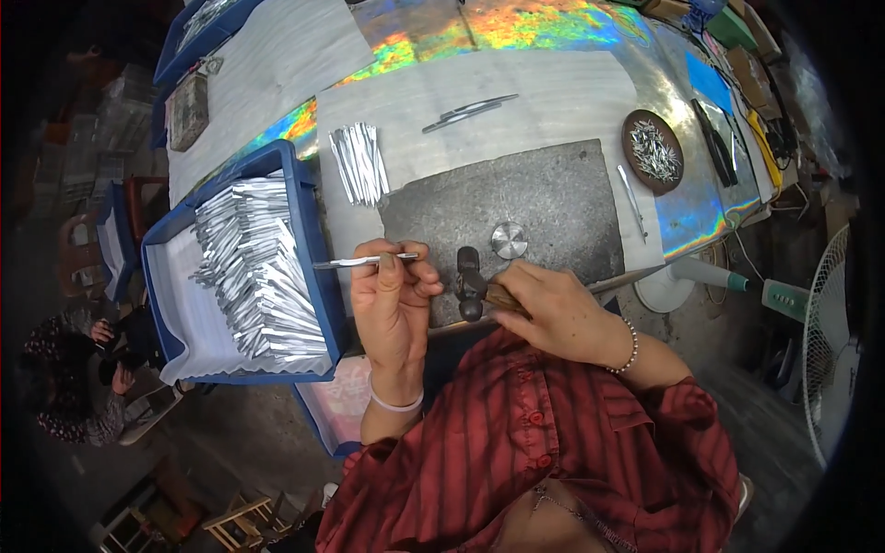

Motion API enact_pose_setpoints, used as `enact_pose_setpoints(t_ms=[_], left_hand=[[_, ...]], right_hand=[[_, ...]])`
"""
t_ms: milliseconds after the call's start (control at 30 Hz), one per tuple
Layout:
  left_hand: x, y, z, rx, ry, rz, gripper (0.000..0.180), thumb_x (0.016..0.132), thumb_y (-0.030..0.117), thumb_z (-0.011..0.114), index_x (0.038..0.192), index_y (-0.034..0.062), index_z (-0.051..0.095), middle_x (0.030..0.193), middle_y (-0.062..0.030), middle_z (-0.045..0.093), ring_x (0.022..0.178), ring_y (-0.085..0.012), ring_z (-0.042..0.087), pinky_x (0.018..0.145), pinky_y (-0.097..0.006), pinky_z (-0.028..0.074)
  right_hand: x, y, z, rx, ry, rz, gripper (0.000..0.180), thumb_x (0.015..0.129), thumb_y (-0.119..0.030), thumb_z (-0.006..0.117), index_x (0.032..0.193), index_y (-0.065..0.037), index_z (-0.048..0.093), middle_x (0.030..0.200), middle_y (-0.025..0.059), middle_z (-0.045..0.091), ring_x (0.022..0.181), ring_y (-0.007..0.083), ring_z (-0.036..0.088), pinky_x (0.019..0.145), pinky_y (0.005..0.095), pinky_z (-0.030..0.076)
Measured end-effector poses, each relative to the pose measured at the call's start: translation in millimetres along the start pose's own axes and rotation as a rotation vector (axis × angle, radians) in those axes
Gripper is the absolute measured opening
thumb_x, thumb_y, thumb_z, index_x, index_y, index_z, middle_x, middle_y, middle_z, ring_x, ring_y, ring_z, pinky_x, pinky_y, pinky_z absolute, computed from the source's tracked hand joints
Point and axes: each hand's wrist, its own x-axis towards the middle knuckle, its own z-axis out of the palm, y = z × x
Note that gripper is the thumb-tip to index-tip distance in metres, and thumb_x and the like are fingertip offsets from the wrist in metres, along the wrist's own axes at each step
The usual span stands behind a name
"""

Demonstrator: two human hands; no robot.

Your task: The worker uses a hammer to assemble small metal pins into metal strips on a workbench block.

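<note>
At one grey slab, two hands hold one hammer, one metal strip.

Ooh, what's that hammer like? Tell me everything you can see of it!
The hammer has a dark head that looks like metal, with a round, ball-like knob at the end nearer the person and a blunt end pointing away. A short bit of brown, wooden-looking handle shows; the rest is hidden in the right hand, which grips it. The head sits left of that hand, by the near edge of the gray slab. Whether it touches the slab, I can't tell.
</note>
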Motion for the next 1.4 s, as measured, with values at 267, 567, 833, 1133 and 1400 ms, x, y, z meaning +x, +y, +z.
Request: enact_pose_setpoints(t_ms=[267,567,833,1133,1400], left_hand=[[-21,8,-19,0.093,0.003,0.071,0.015,0.089,0.014,0.052,0.098,0.0033,0.047,0.090,-0.0163,0.059,0.067,-0.0156,0.059,0.058,-0.025,0.051],[-65,-10,-44,0.302,0.006,0.094,0.012,0.089,0.011,0.052,0.095,0.0010,0.048,0.091,-0.0158,0.059,0.070,-0.0158,0.060,0.064,-0.026,0.051],[-71,-17,-52,0.286,-0.011,0.105,0.013,0.089,0.010,0.051,0.096,0.0002,0.048,0.092,-0.0153,0.058,0.074,-0.0174,0.061,0.067,-0.027,0.052],[-71,-20,-54,0.261,-0.034,0.132,0.011,0.090,0.010,0.049,0.097,0.0012,0.047,0.092,-0.0154,0.058,0.073,-0.0176,0.061,0.066,-0.027,0.053],[-75,-17,-59,0.238,-0.024,0.128,0.011,0.090,0.010,0.049,0.098,0.0022,0.047,0.093,-0.0154,0.058,0.073,-0.0175,0.061,0.065,-0.027,0.053]], right_hand=[[-26,0,-10,0.034,0.158,0.131,0.016,0.075,-0.007,0.061,0.083,-0.001,0.048,0.069,0.0153,0.050,0.067,0.0345,0.054,0.055,0.0367,0.041],[-61,7,46,-0.536,-0.054,-0.151,0.036,0.075,-0.013,0.053,0.110,-0.004,0.051,0.085,0.0065,0.053,0.048,0.0216,0.057,0.043,0.0319,0.046],[-47,15,69,-0.697,-0.010,-0.176,0.033,0.077,-0.012,0.051,0.106,0.003,0.051,0.077,0.0096,0.054,0.048,0.0214,0.059,0.043,0.0293,0.048],[-44,16,79,-0.762,0.039,-0.214,0.027,0.075,-0.011,0.052,0.097,0.004,0.051,0.072,0.0096,0.054,0.049,0.0200,0.060,0.042,0.0289,0.048],[-26,12,76,-0.739,-0.013,-0.202,0.009,0.074,-0.009,0.052,0.076,-0.002,0.047,0.061,0.0116,0.057,0.050,0.0236,0.061,0.043,0.0333,0.049]])
